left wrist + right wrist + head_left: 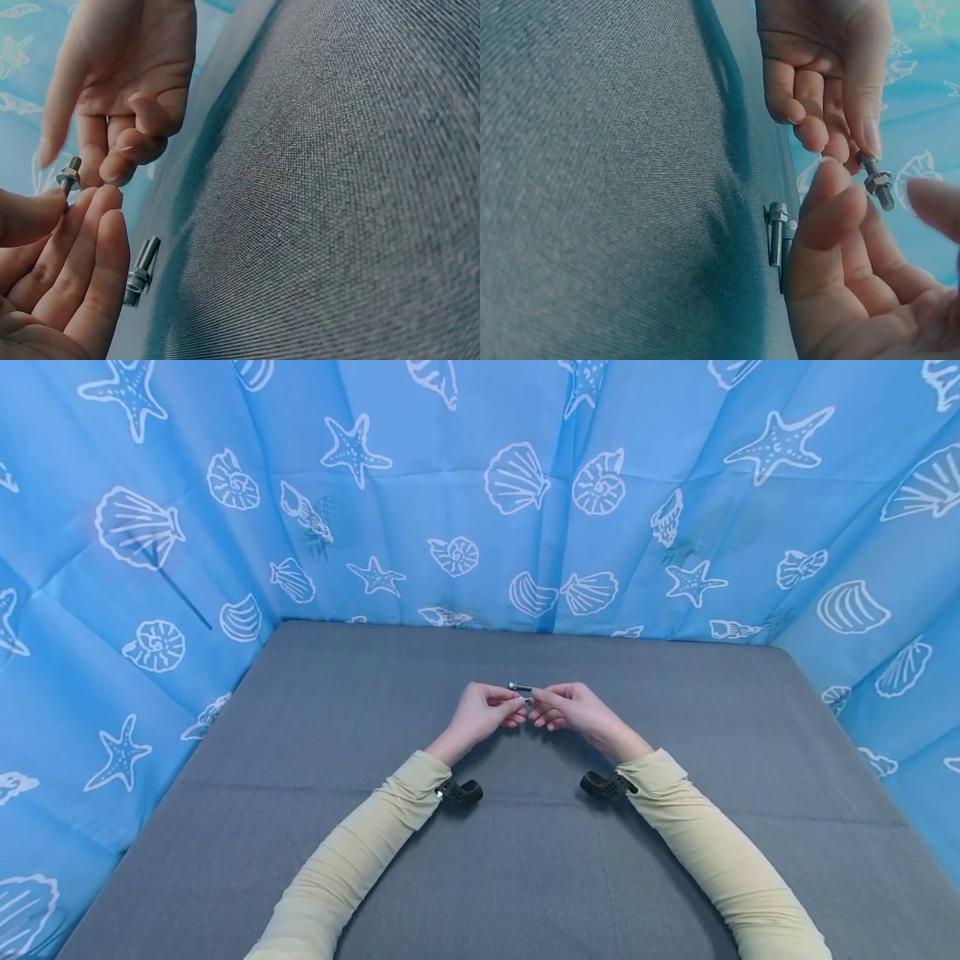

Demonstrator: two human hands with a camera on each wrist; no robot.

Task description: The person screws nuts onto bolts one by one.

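Between thumb and forefinger, my left hand (483,710) pinches one end of a small metal bolt (880,184). A hex nut with a washer (69,178) sits partway along its shaft, and the bolt's free end points toward my right hand (581,714). My right hand's thumb stands apart from its fingers beside the nut, and nothing is gripped there. In the right wrist view the right fingertips (832,214) are close to the bolt; whether they touch it I cannot tell. The bolt's pinched end is hidden by the left fingers.
Just beyond the hands, loose bolts with nuts (778,232) lie on the grey cloth-covered table (525,877). From the head view the bolts (520,687) partly blend together. A blue curtain with shell prints (450,510) hangs along the table's back and sides. Each wrist wears a black camera mount (459,793).
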